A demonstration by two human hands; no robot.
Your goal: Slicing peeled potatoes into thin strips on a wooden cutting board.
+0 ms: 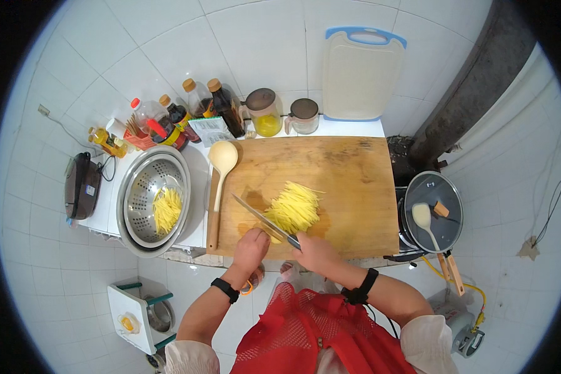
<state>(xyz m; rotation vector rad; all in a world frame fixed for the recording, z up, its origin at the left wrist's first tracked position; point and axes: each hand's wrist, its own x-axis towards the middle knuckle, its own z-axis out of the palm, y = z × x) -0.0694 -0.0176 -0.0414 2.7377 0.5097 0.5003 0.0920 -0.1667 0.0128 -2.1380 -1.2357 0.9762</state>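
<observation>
My right hand (309, 250) is closed around the dark handle of a kitchen knife (266, 220), whose blade points up and to the left over a wooden cutting board (355, 187). Near the board's front edge, my left hand (252, 248) is bent with curled fingers beside the blade; what lies beneath the fingertips is hidden. A pile of thin yellow strips, likely potato (295, 205), lies just beyond the blade. More strips (167, 211) rest in a steel colander (140, 187) left of the board. A ladle (223, 161) with a wooden handle lies along the board's left side.
Bottles (226, 107), an oil jug (264, 112) and a lidded jar (304, 116) line the wall. A white cutting board (362, 77) leans behind. At right, a glass-lidded pan (434, 191) carries a spatula (422, 216). A gas cylinder (453, 322) stands below right, a stool (131, 318) below left.
</observation>
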